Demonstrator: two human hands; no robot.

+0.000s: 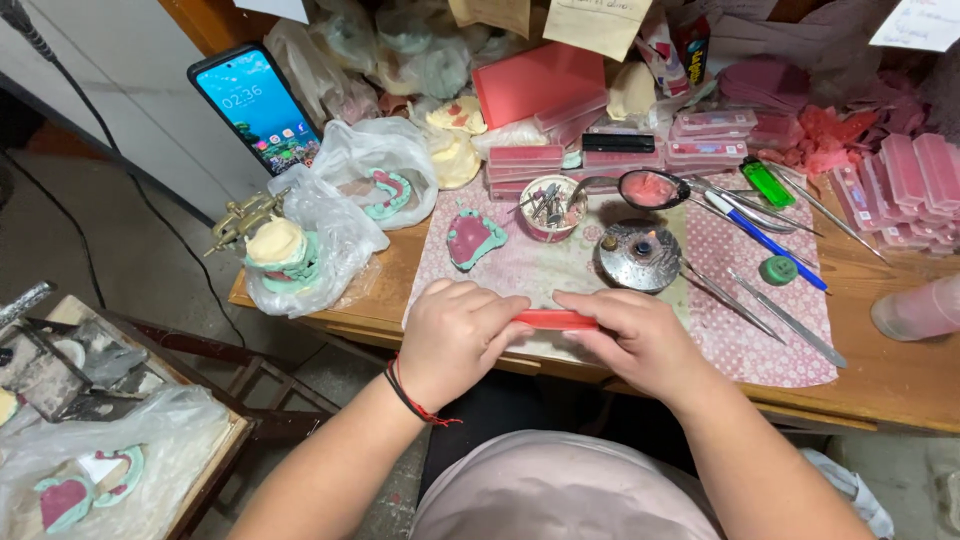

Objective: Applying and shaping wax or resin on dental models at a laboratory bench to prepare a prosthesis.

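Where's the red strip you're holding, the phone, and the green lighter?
red strip (556, 319), head view, middle of the bare part between the hands
phone (258, 107), head view, lit screen
green lighter (768, 184), head view, its body

smooth red wax-like strip (556, 319); worn wooden bench (890, 375); shiny metal burner (640, 256), perhaps steel.

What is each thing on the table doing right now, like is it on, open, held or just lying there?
Left hand: gripping one end of the red wax strip.
Right hand: gripping the other end.
Red wax strip: held level between both hands.
Phone: screen lit, leaning upright.
Burner: flame too small to tell.
Spoon: holds pink wax.
Small cup: full of tools.
Green lighter: lying flat.
Blue pen: lying flat.
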